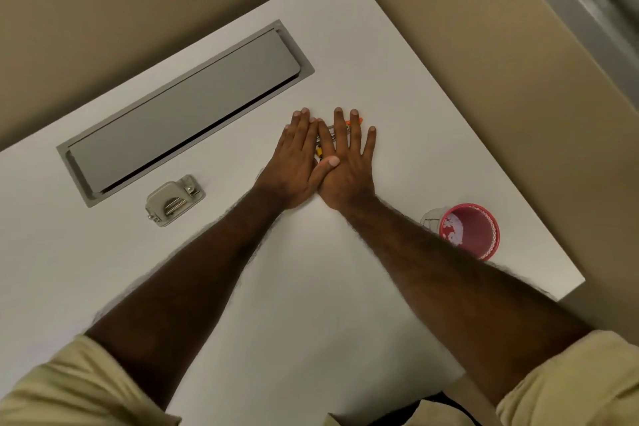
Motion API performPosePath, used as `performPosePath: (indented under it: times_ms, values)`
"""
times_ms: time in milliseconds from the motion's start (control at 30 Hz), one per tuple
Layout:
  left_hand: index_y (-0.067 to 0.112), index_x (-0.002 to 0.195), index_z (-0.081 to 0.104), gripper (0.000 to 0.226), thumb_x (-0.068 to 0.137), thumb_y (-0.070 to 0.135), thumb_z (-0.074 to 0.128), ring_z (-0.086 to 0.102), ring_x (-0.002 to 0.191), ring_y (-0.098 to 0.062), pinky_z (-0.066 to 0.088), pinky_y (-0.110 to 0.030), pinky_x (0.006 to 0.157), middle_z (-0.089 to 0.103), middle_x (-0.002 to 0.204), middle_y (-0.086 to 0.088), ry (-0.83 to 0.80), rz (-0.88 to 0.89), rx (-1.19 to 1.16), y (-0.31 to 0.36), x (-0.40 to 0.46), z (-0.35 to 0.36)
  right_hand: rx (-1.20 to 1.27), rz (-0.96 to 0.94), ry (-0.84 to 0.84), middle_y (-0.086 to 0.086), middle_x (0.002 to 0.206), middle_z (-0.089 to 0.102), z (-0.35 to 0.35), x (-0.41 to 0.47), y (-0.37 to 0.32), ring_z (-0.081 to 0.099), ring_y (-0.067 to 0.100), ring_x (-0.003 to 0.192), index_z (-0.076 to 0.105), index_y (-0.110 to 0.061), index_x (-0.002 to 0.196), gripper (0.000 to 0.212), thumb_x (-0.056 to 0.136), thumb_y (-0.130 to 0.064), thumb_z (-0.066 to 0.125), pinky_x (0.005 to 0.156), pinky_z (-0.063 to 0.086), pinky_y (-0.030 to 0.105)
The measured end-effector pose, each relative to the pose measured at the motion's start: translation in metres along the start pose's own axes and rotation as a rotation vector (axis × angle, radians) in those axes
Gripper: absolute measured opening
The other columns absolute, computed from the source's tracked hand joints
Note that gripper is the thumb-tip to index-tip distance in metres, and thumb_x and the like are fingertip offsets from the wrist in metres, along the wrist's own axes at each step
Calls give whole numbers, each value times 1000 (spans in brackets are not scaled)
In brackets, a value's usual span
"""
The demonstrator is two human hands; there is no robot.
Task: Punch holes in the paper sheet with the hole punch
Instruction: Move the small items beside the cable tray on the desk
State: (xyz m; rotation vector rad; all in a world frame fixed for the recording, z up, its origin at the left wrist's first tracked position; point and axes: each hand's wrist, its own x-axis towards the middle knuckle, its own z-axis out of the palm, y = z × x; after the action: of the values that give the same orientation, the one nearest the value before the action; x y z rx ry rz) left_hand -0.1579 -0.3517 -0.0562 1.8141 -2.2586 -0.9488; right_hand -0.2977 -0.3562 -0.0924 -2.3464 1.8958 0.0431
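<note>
Both hands lie flat with fingers straight on the white counter [397, 86], left hand [294, 162] beside right hand [347, 162], holding nothing. The small grey metal hole punch [174, 199] sits untouched towards the left edge. No paper sheet is distinguishable. Best first find the sheet, then bring the punch over.

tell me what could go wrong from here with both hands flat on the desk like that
The hole punch sits untouched, apart from the left hand, so a blind reach could knock it. Small metal and orange items lie partly under the right hand; pressing or sliding might scatter them. The red cup stands close beside the right forearm, so drawing that arm back could tip it. No paper sheet is clearly distinguishable on the white desk.
</note>
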Motion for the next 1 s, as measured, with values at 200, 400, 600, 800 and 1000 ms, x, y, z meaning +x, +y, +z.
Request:
performPosePath:
  times_ms: [200,400,600,800,1000]
  values:
    - [10,170,-4,91,103,68,20,-15,165,-26,-3,-45,136,-13,178,-13,-22,3,20,10,41,-18,19,32,29,12,179,6,-5,38,16,3,40,164,12,-22,170,83,104,-69,24,129,7,65]
    - [9,170,-4,87,109,64,25,-14,165,-28,-1,-46,136,-13,178,-15,-37,15,58,13,68,-31,52,45,22,12,179,7,-12,64,27,3,39,165,14,-23,170,82,103,-68,26,129,6,65]
    - [10,170,-2,87,109,62,31,-14,166,-27,0,-44,136,-12,179,-12,28,-24,55,18,62,-33,48,39,12,11,179,3,-20,64,29,1,37,165,8,-25,171,87,101,-73,24,129,5,64]
    - [8,169,-5,91,106,66,27,-14,166,-25,-1,-40,136,-14,178,-12,70,-83,41,8,30,-32,19,58,17,14,179,3,-29,41,31,3,39,165,5,-21,171,102,93,-82,29,129,9,66]
    - [10,170,-6,94,103,70,23,-15,165,-22,-6,-34,133,-15,178,-9,106,-117,38,0,-28,-26,23,46,24,15,178,5,-37,2,13,4,39,165,9,-17,170,112,87,-90,26,130,9,65]
